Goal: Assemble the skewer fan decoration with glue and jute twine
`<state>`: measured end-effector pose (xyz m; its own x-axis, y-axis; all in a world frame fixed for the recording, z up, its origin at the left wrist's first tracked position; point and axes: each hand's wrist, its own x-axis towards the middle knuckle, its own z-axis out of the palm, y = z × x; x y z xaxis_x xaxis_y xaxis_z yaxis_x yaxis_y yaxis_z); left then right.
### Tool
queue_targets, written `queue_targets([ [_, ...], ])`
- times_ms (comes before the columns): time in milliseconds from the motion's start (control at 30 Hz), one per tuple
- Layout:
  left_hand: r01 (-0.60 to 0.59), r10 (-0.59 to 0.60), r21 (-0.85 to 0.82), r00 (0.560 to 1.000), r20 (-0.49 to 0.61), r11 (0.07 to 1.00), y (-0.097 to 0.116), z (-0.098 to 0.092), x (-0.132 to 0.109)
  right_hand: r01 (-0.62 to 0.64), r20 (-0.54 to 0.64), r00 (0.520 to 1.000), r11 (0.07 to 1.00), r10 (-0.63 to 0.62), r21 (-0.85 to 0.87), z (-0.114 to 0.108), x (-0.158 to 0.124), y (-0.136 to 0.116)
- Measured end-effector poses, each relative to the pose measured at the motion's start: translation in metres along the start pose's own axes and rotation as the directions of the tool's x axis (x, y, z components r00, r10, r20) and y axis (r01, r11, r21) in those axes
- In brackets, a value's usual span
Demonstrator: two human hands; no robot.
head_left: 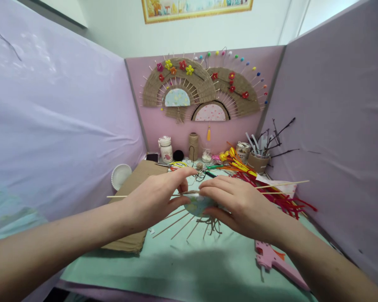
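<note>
A half-round fan frame is held above the table, covered in light blue patterned material, with thin wooden sticks fanning out from its curved side. My left hand pinches its left end between thumb and curled fingers, the index finger stretched out over the top. Around the right end my right hand is closed, fingers on the straight edge and thumb below. A brown strip runs along that edge, partly hidden by my fingers. Loose brown cord ends hang under the right side.
A pink glue gun lies at the front right, a cardboard sheet at the left. Behind are a twine spool, a white bottle, red pipe cleaners and a pot of twigs. Decorated fans hang on the back panel.
</note>
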<state>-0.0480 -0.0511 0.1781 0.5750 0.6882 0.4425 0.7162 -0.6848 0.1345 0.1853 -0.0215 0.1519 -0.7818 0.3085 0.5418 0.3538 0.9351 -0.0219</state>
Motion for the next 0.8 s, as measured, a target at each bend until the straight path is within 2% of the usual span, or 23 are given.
queue_targets([
  [167, -0.044, 0.044, 0.029, 0.999, 0.0, 0.999, -0.001, -0.002, -0.002, -0.013, -0.045, 0.999, 0.999, 0.015, 0.052, 0.005, 0.001, 0.005],
  [333, -0.126, 0.123, 0.065, 0.991, 0.049, 0.99, -0.002, -0.009, -0.004, -0.021, -0.071, 0.997, 0.997, 0.025, 0.068, 0.007, -0.001, 0.008],
  [800, -0.249, 0.244, 0.183, 0.968, 0.051, 0.951, -0.005, -0.012, -0.009, -0.035, -0.059, 0.997, 0.995, 0.041, 0.096, 0.003, -0.001, 0.006],
])
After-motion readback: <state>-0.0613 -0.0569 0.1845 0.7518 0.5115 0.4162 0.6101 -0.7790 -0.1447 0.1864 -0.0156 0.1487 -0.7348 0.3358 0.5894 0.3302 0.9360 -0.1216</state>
